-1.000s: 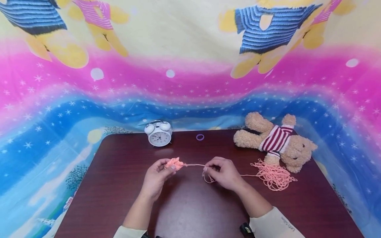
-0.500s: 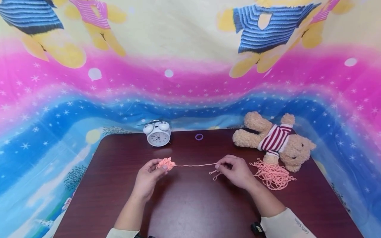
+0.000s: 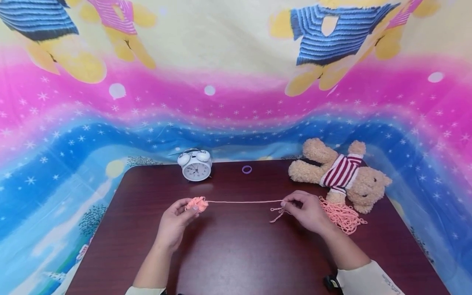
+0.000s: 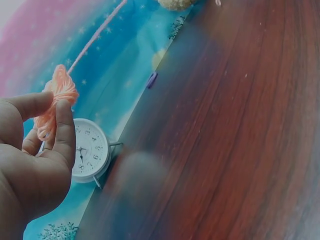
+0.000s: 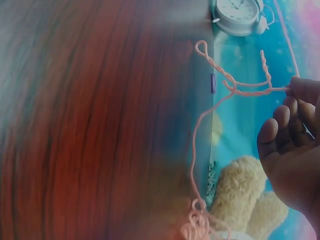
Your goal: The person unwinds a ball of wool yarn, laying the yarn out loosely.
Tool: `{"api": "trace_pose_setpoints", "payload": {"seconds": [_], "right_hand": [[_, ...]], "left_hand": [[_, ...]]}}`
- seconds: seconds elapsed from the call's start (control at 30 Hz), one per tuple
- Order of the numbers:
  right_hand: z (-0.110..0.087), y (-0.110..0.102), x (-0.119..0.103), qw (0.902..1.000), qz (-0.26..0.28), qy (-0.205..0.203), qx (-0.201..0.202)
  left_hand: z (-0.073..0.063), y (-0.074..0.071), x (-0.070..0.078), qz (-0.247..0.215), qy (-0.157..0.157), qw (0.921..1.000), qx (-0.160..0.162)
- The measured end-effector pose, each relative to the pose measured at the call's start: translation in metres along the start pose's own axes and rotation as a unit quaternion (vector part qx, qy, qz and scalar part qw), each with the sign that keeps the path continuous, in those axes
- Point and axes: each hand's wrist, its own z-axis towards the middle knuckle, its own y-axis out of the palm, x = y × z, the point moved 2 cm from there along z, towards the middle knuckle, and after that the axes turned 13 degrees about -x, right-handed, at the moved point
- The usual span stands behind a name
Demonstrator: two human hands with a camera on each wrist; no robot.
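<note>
A small wound bundle of peach yarn (image 3: 197, 204) is pinched between the thumb and fingers of my left hand (image 3: 172, 223), above the table. From it one strand (image 3: 243, 202) runs taut and nearly level to my right hand (image 3: 305, 211), whose thumb and forefinger pinch it. Below those fingertips dangle twisted loops of the same yarn (image 5: 215, 67). In the right wrist view a slack length leads from the loops down to a loose pile of yarn (image 3: 343, 215) on the table's right side. My right hand partly covers that pile in the head view.
A teddy bear (image 3: 341, 176) in a striped shirt lies at the back right, one arm against the yarn pile. A white alarm clock (image 3: 196, 167) stands at the back left. A purple ring (image 3: 246, 169) lies near the far edge of the dark wooden table (image 3: 228, 254).
My hands have drawn apart, left hand leftward and right hand rightward. The strand between them has grown longer and straight, while the dangling loops have shifted right with my right hand.
</note>
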Motion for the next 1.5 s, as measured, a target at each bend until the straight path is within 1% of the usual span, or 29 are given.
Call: {"api": "trace_pose_setpoints", "payload": {"seconds": [0.1, 0.33, 0.47, 0.77, 1.0, 1.1, 1.2, 1.33, 1.5], "right_hand": [[-0.003, -0.005, 0.004, 1.0, -0.008, 0.003, 0.001], [-0.01, -0.017, 0.015, 0.9994, -0.034, -0.001, 0.009], [-0.018, -0.026, 0.021, 0.999, -0.041, 0.008, 0.014], [-0.036, -0.047, 0.031, 0.9977, -0.049, 0.045, 0.013], [-0.049, -0.064, 0.039, 0.9947, -0.051, 0.09, 0.0], [-0.055, -0.071, 0.044, 0.9933, -0.058, 0.1, -0.001], [-0.06, -0.077, 0.048, 0.9918, -0.076, 0.103, 0.007], [-0.065, -0.087, 0.053, 0.9897, -0.096, 0.105, 0.021], [-0.073, -0.096, 0.06, 0.9883, -0.095, 0.114, 0.037]], "left_hand": [[-0.001, -0.005, 0.0, 0.004, 0.0, 1.0, 0.005], [-0.005, -0.015, 0.002, -0.012, 0.014, 0.9998, 0.007], [-0.006, -0.021, 0.003, -0.007, 0.009, 0.9999, 0.012], [-0.009, -0.029, 0.005, -0.001, 0.003, 0.9998, 0.021], [-0.013, -0.037, 0.008, 0.0, 0.005, 0.9995, 0.032], [-0.015, -0.041, 0.009, 0.008, -0.002, 0.9993, 0.037], [-0.016, -0.046, 0.01, 0.014, -0.008, 0.9991, 0.04], [-0.019, -0.052, 0.01, 0.009, -0.006, 0.9989, 0.045], [-0.022, -0.06, 0.011, 0.0, -0.002, 0.9984, 0.056]]}}
